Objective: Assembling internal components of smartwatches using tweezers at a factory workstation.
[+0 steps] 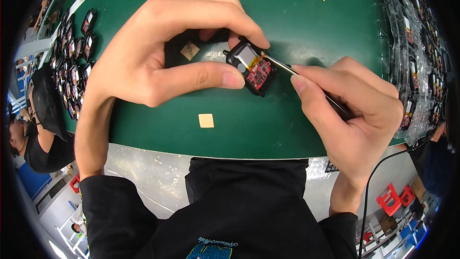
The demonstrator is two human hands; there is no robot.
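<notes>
A small black plastic housing with a red circuit board and a silver cell inside is pinched above the green mat-covered surface by the left hand. That hand is closed on it, with the thumb along its near-left edge and the forefinger curled over its far corner. The right hand is closed in a pen-like grip around a thin metal-tipped tool with a dark handle, and the tip is set at the housing's right edge, where the board meets the cell.

Several risks can be judged from this arrangement. The tip is very close to the silver cell, so a slip sideways could dent or puncture it or bridge contacts on the red board. The housing is supported only by two fingertips at its edges, so pressure from the tool could twist it out of the pinch and drop it onto the surface. The forefinger lies just beside the tip and could be touched by it, should the tool be hot or sharp; which it is cannot be told.

Small tan square pads lie loose on the mat, one near the housing. Rows of similar black units are laid out at the left, and bagged ones at the right. A dark cable hanging below the right wrist could snag and jerk the hand.
</notes>
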